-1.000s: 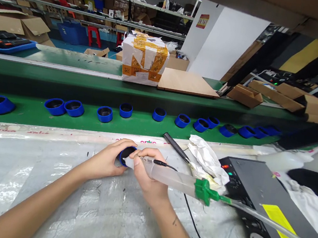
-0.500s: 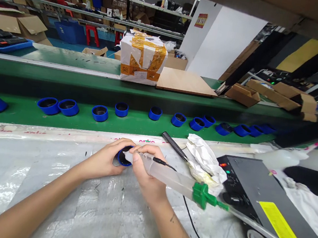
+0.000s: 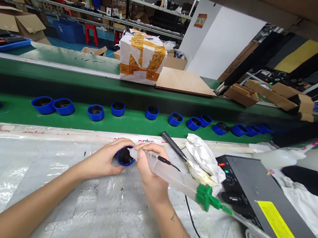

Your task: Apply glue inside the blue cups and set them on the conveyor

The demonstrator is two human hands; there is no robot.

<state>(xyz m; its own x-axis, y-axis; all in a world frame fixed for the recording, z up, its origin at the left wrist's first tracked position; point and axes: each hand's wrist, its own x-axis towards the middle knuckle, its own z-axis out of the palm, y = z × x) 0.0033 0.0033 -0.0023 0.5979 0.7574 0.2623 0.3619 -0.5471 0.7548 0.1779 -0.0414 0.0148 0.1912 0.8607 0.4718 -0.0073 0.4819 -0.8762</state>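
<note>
My left hand (image 3: 106,157) curls round the left side of a blue ring-shaped cup (image 3: 125,156) with a dark inside, on the plastic-covered bench. In my right hand (image 3: 153,173) is a translucent dispensing syringe (image 3: 179,178), held like a pen. Its tip points into the cup's opening from the right. A green cap (image 3: 206,197) closes the syringe's rear end, and a clear hose (image 3: 266,234) runs from it to the lower right. A black cable plug (image 3: 164,160) lies along the barrel near my fingers.
Several similar blue cups (image 3: 95,112) stand along the green conveyor (image 3: 131,125) behind the bench. To the right sits a grey dispenser box (image 3: 269,188) with a gauge. A black-handled tool (image 3: 174,145) and crumpled white tissue (image 3: 205,156) lie beside it. A taped carton (image 3: 142,58) stands farther back.
My right hand and the syringe have shifted slightly right and down, showing more of the held cup's inside. The cups on the conveyor have moved a little left in the view.
</note>
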